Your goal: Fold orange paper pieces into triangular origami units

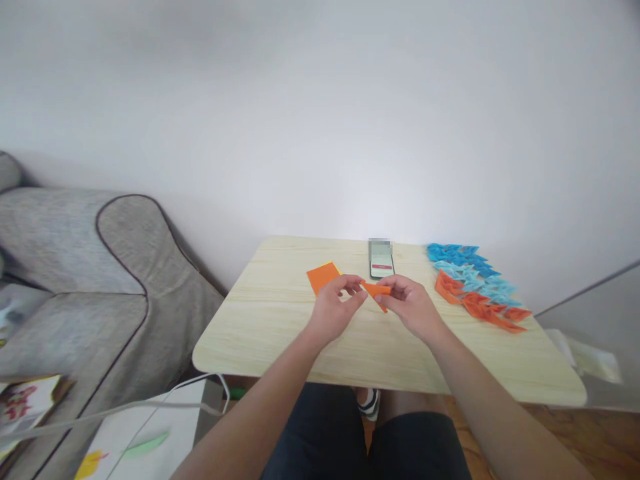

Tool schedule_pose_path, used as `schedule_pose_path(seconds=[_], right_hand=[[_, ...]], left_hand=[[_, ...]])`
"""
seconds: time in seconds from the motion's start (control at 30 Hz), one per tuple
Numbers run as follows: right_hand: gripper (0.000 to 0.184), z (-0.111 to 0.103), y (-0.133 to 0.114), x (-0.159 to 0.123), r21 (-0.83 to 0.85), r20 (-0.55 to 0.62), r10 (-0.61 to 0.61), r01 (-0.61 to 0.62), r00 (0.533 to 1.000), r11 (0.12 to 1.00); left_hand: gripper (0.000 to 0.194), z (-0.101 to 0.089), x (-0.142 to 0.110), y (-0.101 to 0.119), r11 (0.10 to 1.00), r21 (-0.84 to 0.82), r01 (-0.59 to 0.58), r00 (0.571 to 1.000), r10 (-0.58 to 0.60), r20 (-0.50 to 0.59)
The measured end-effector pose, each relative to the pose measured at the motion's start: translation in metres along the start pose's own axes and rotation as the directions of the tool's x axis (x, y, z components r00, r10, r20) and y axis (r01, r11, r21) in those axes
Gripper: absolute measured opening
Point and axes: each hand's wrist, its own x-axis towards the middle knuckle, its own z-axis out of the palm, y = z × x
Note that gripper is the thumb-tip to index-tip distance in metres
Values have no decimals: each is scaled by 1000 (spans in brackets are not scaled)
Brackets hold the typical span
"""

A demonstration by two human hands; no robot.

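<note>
A small folded piece of orange origami paper (376,290) is held above the table between my two hands. My right hand (407,300) pinches its right side between thumb and fingers. At the paper's left tip is my left hand (341,300), its thumb and fingers closed around the corner. Orange square sheets (323,275) with a yellow edge showing lie just behind my left hand, partly covered by it. Beyond my hands a phone (381,260) lies on the table with its screen lit.
Folded paper pieces stand in rows at the table's right: dark blue (457,257), light blue (475,281) and orange (480,308). The pale wooden table (260,320) meets a white wall. A grey sofa (145,267) and a white box (150,433) are at the left.
</note>
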Motion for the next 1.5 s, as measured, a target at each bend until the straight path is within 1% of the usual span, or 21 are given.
schedule_pose_path(seconds=[0.03,0.13,0.2,0.23,0.3,0.37,0.43,0.53,0.6,0.7,0.8,0.9,1.0,1.17,1.33,1.5], right_hand=[[21,-5,-8,7,37,-2,-20,20,1000,999],[21,-19,-36,25,127,-5,-73,73,997,989],[20,-27,-53,36,232,-8,-99,98,995,968],[19,-31,-61,41,246,-1,-121,117,993,962],[18,-38,-75,52,225,-25,-148,150,989,963],[18,-44,-87,63,147,-107,-187,202,976,968],[19,-49,-97,72,100,-149,-208,224,967,970],[19,-55,-108,82,94,-151,-201,217,968,972],[17,-56,-111,85,128,-129,-188,204,974,970],[16,-57,-111,89,198,-86,-174,188,981,962],[15,-56,-107,91,202,-89,-191,205,978,958],[13,-54,-105,93,193,-88,-210,224,974,955],[12,-53,-104,92,192,-77,-221,232,972,954],[16,-53,-99,91,174,-100,-202,217,974,960],[15,-51,-98,91,170,-119,-212,230,970,958],[14,-45,-100,93,229,-88,-225,240,970,943]], left_hand=[[21,-5,11,9,999,-35,-27,1000,27,-4],[21,-18,40,36,988,-122,-96,995,93,-31],[20,-23,58,50,955,-269,-129,992,120,-49],[18,-25,67,55,939,-311,-144,989,132,-60],[15,-28,82,64,918,-360,-168,986,149,-79],[12,-29,96,72,899,-400,-181,983,157,-92],[13,-31,106,79,878,-441,-187,982,161,-96],[14,-33,116,86,838,-510,-195,981,172,-92],[13,-35,120,89,811,-551,-195,980,181,-81],[14,-37,124,90,772,-614,-166,982,187,-30],[15,-39,126,89,747,-652,-128,982,187,21],[15,-40,127,89,744,-659,-110,982,186,46],[13,-40,127,89,736,-668,-110,983,181,38],[12,-38,128,87,742,-659,-121,986,169,10],[12,-37,128,85,737,-665,-121,987,160,-3],[14,-36,127,86,719,-686,-114,989,146,-12]])
